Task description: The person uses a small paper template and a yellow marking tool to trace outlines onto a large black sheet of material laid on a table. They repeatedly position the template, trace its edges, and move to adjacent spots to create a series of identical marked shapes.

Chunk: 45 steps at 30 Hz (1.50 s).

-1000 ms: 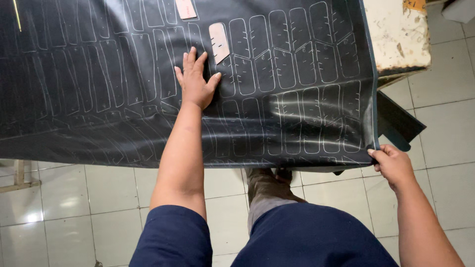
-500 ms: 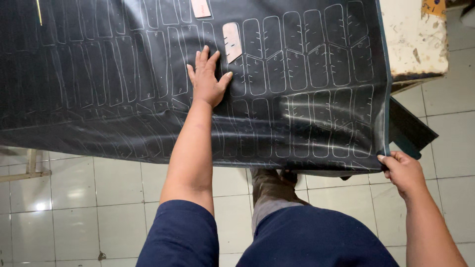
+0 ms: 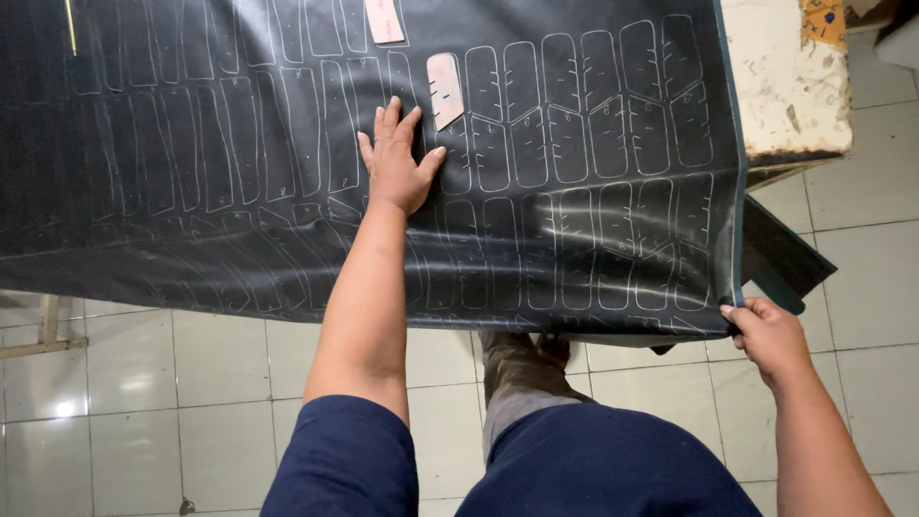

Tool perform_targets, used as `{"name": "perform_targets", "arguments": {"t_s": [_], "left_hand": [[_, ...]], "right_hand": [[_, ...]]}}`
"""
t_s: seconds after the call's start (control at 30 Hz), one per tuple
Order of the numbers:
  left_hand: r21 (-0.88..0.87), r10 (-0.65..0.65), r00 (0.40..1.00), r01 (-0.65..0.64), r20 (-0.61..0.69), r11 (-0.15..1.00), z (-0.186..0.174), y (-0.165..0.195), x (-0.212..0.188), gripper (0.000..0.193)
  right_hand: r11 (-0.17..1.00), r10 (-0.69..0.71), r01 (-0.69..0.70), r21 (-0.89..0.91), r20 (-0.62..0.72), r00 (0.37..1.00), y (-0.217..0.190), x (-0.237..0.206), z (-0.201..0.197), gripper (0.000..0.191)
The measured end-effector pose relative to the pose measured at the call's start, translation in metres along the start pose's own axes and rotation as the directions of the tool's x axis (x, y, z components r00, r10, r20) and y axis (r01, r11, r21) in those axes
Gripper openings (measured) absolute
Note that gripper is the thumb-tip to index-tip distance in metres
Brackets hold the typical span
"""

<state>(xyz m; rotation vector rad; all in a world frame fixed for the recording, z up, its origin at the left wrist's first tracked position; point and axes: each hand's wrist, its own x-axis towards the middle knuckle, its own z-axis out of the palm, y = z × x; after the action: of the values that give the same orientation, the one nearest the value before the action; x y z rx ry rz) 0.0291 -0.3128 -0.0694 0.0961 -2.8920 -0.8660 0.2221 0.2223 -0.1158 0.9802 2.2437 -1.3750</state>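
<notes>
A large black sheet of leather-like material [image 3: 574,191], covered in rows of white traced outlines, drapes over a worn white table [image 3: 785,86] and hangs off its near edge above a pale tiled floor [image 3: 124,383]. Compared with half a second ago the sheet's lower right corner sits a little lower and further right in view, and the pressing hand appears slightly higher on the sheet.

The left hand [image 3: 394,163] lies flat on the sheet, palm down, fingers spread slightly apart and pressing the material against the table. Just beside its fingertips rests a small pinkish-tan card template [image 3: 444,89] with a rounded end; a second pinkish template [image 3: 384,19] lies further up, cut off by the top edge.

The right hand [image 3: 771,337] pinches the sheet's lower right corner between thumb and curled fingers, below the table edge.

No containers show.
</notes>
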Motion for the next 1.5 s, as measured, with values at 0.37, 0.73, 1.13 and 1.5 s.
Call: {"name": "perform_targets", "arguments": {"t_s": [0.37,0.73,1.13,1.5], "left_hand": [[0.013,-0.004,1.000,0.004,0.003,1.000,0.0005,-0.0001,0.0001,0.071],[-0.004,-0.019,1.000,0.019,0.010,1.000,-0.0047,0.0047,-0.0023,0.070],[0.000,-0.014,1.000,0.014,0.004,1.000,-0.0045,0.0054,-0.0024,0.071],[-0.003,-0.013,1.000,0.013,0.002,1.000,-0.0028,0.0058,-0.0009,0.071]], "right_hand": [[1.000,0.001,-0.002,0.026,0.016,1.000,-0.0025,0.0001,-0.0011,0.018],[0.999,-0.016,0.015,0.030,0.034,0.999,-0.0040,-0.0012,-0.0002,0.016],[1.000,-0.020,0.020,0.005,0.019,1.000,-0.0021,-0.0007,-0.0009,0.018],[1.000,0.002,-0.002,-0.021,0.002,1.000,-0.0021,-0.0020,-0.0047,0.019]]}}
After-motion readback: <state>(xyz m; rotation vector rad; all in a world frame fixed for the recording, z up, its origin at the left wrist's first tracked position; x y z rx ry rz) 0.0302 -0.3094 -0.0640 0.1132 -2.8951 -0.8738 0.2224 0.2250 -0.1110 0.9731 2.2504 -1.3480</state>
